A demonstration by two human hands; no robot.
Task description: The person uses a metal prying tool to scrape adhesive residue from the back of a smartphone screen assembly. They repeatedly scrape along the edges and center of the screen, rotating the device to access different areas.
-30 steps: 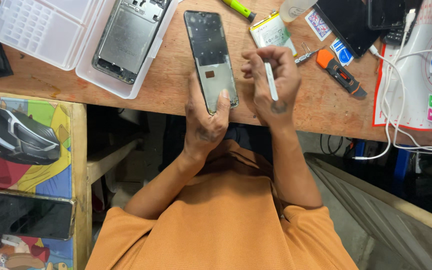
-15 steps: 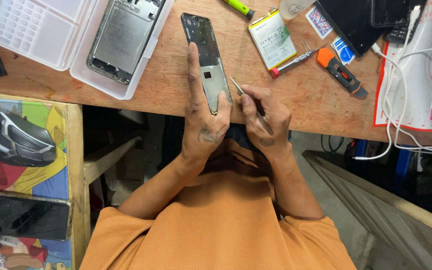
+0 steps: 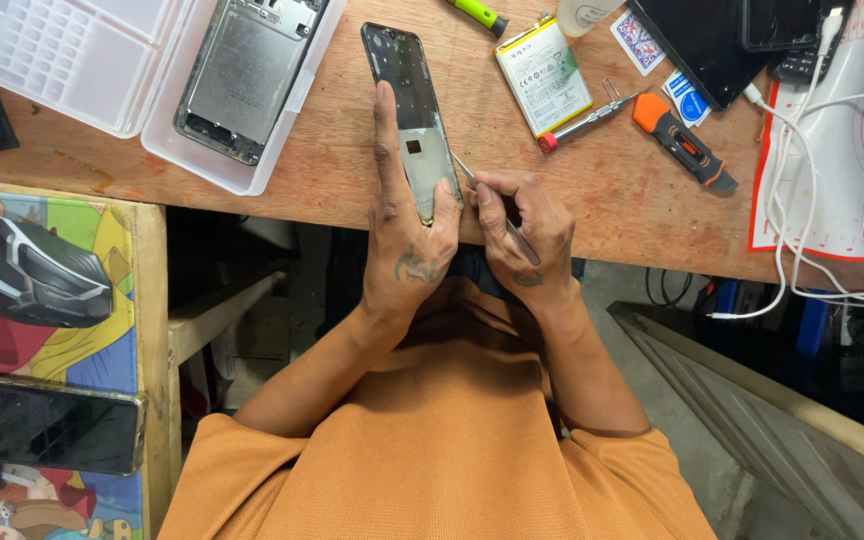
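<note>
Since half a second ago your hands have barely shifted: your right hand (image 3: 520,225) has edged its thin metal tool (image 3: 492,205) closer, so the tip now meets the right edge of the phone frame (image 3: 414,115), where a second ago that hand was held higher with a white stick in it. Your left hand (image 3: 407,235) is wrapped around the frame's near end, index finger stretched up its left side, and the frame lies lengthwise on the wooden bench (image 3: 332,170), tilted slightly left at the far end. Your right-hand fingers are pinched together on the tool's shaft. Just right of the frame lies a flat white battery (image 3: 544,75) with a green-edged label, and a red-tipped metal screwdriver (image 3: 592,118) lies just below it. An orange and black tool (image 3: 682,142) sits beyond that, near two small blue and white square stickers (image 3: 687,98). At the far right a white mat (image 3: 842,170) with red circle lines carries small green and pink squares, and a white cable (image 3: 802,250) loops over it. To your left a clear plastic tray (image 3: 82,70) holds another phone chassis (image 3: 247,75).
</note>
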